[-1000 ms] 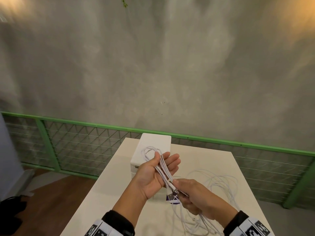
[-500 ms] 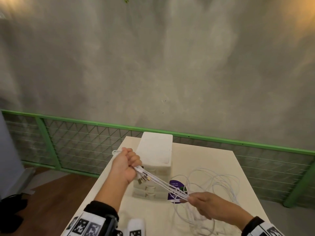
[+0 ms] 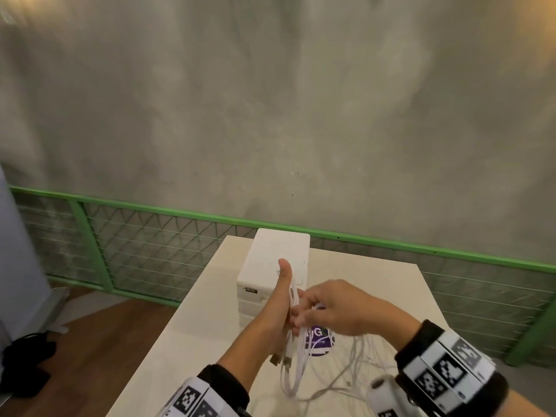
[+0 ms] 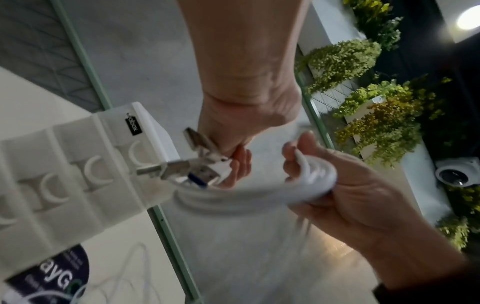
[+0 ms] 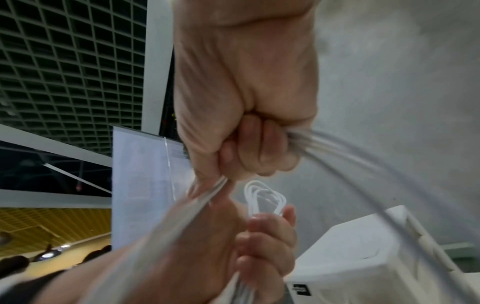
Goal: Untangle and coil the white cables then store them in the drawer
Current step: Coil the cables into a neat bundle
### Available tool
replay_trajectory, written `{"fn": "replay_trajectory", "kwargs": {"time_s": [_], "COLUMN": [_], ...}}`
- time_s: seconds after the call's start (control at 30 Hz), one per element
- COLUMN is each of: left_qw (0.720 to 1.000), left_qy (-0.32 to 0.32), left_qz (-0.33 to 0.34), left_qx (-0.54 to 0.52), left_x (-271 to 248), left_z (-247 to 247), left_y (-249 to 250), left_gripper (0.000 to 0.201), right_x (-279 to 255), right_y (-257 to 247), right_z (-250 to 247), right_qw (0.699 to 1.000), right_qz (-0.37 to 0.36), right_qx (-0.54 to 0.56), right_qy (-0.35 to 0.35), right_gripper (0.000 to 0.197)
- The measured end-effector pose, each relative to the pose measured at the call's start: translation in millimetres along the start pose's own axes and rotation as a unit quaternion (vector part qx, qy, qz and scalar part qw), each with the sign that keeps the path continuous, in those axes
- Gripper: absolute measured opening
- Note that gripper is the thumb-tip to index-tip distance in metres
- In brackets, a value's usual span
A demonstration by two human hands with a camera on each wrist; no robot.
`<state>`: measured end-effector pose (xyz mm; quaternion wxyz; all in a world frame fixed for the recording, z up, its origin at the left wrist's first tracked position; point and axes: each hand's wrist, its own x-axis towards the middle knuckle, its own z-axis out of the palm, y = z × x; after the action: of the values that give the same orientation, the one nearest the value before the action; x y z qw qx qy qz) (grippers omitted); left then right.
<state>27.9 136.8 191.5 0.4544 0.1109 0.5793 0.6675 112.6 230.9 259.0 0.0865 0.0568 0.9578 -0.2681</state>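
My left hand [image 3: 284, 308] stands thumb-up in front of the white drawer unit [image 3: 275, 260] and grips a bundle of white cables [image 3: 293, 297]. Their loops stick out above its fingers [image 5: 265, 200], and the USB plugs [image 3: 279, 361] poke out below the palm [image 4: 200, 164]. My right hand [image 3: 316, 311] is right against the left one, fist curled round several strands [image 5: 306, 142] of the same cables [image 4: 315, 174]. Slack loops hang from both hands to the table [image 3: 290, 383]. All the drawers look closed [image 4: 78, 170].
More loose white cable [image 3: 361, 365] lies tangled on the cream table [image 3: 186, 341] at the right, partly over a purple round sticker [image 3: 319, 344]. A green mesh railing [image 3: 150, 245] runs behind the table, a concrete wall beyond it. The table's left edge drops to a wooden floor.
Half a second ago the hands were apart with the cables stretched taut between them. Now the right hand has swung up to the left hand, and both are together before the drawer unit.
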Motion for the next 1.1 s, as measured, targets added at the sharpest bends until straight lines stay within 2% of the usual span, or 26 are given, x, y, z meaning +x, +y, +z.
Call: {"fn": "replay_trajectory", "kwargs": {"time_s": [0.1, 0.17, 0.2, 0.3, 0.33, 0.37, 0.5, 0.6, 0.67, 0.73, 0.9, 1.0, 1.1], "left_qw": [0.997, 0.993, 0.993, 0.995, 0.994, 0.993, 0.985, 0.976, 0.974, 0.972, 0.973, 0.972, 0.982], "left_qy": [-0.067, -0.092, -0.095, -0.099, -0.098, -0.099, -0.157, -0.202, -0.205, -0.198, -0.154, -0.108, -0.070], "left_qz": [0.003, 0.005, 0.004, 0.004, 0.001, -0.010, -0.037, -0.024, -0.009, -0.006, -0.032, -0.029, -0.041], "left_qx": [-0.034, -0.066, -0.065, 0.032, 0.055, 0.068, 0.063, 0.077, 0.098, 0.126, 0.167, 0.207, 0.172], "left_x": [-4.6, -7.1, -4.8, -8.2, -9.0, -10.1, -12.8, -15.5, -16.5, -16.6, -9.9, -6.7, -8.8], "left_z": [3.3, 4.3, 2.1, 3.4, 4.2, 4.6, 2.0, -3.6, -5.1, -1.8, 14.8, 21.3, 17.4], "left_y": [-9.1, -14.5, -18.1, -23.3, -24.4, -24.3, -18.1, -11.9, -10.7, -10.2, -11.5, -17.0, -24.3], "left_gripper": [0.091, 0.082, 0.070, 0.027, 0.018, 0.016, 0.031, 0.032, 0.031, 0.033, 0.039, 0.050, 0.055], "right_x": [14.4, 22.4, 25.4, 30.1, 31.3, 31.9, 30.6, 24.3, 19.3, 17.2, 27.8, 34.1, 28.7], "right_y": [2.8, 4.4, 5.7, 10.2, 11.1, 11.3, 20.7, 39.5, 52.4, 60.4, 52.4, 55.1, 69.3], "right_z": [-0.2, -0.1, -0.7, -7.4, -11.2, -15.6, -41.1, -63.9, -76.5, -82.6, -60.0, -50.8, -64.6], "right_qw": [0.997, 0.994, 0.994, 0.993, 0.993, 0.994, 0.999, 0.994, 0.990, 0.989, 0.982, 0.972, 0.969], "right_qz": [0.019, 0.021, 0.021, 0.033, 0.035, 0.036, 0.045, 0.059, 0.072, 0.077, 0.048, 0.059, 0.096], "right_qx": [0.007, 0.007, 0.015, 0.033, 0.031, 0.024, 0.004, 0.084, 0.119, 0.118, 0.021, -0.037, -0.048], "right_qy": [0.080, 0.103, 0.106, 0.111, 0.110, 0.102, 0.009, -0.038, -0.012, 0.033, 0.183, 0.223, 0.224], "right_gripper": [0.010, 0.006, 0.004, 0.021, 0.025, 0.029, 0.030, 0.016, 0.008, 0.009, 0.021, 0.033, 0.044]}}
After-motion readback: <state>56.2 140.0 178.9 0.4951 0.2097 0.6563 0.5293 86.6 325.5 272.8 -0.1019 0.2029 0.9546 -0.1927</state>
